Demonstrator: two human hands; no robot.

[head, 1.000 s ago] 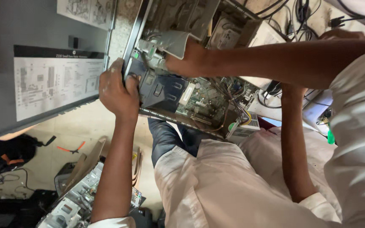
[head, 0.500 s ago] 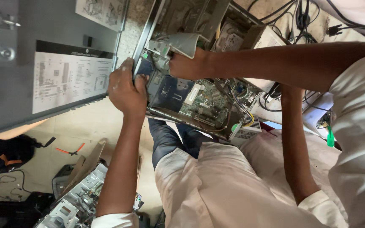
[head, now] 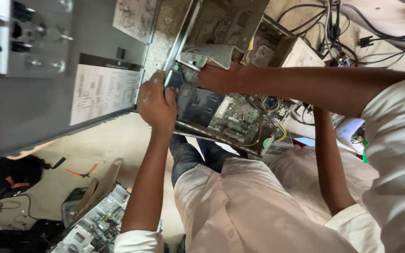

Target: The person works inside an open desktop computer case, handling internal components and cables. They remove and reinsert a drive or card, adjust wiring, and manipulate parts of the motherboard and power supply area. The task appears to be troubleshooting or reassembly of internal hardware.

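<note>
My left hand (head: pixel 155 105) is shut tight on the near edge of the open computer case (head: pixel 221 100) & my right hand (head: pixel 214 77) is curled on a grey part (head: pixel 212 56) inside, so I should hold steady & pull slow, not yank wires.

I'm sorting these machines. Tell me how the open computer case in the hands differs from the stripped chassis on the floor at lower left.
The open computer case is gripped at its edge by a hand; the stripped chassis lies untouched. The open computer case shows a green circuit board; the stripped chassis shows mostly pale metal parts. Both are opened, with their insides exposed.
</note>
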